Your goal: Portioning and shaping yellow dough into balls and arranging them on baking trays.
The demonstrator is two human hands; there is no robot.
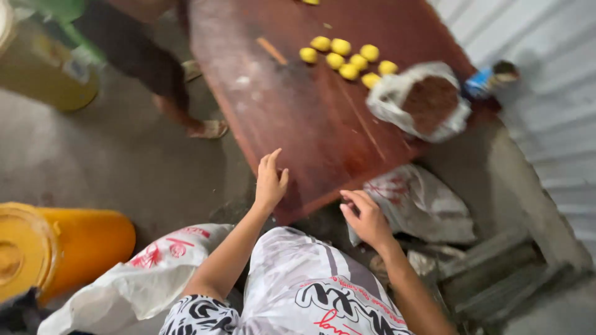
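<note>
While the left hand [270,181] rests open-fingered on the near edge of the reddish wooden desk [298,118], the right hand [366,218] hovers loosely curled and empty just beside it; yellow dough balls [347,59] and a white bag of brown powder [422,99] lie toward the upper right.

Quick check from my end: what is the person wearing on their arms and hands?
Both forearms are bare. The left hand and right hand wear no gloves, and no rings or watch are visible. A short black-and-white patterned sleeve covers the left upper arm.
</note>
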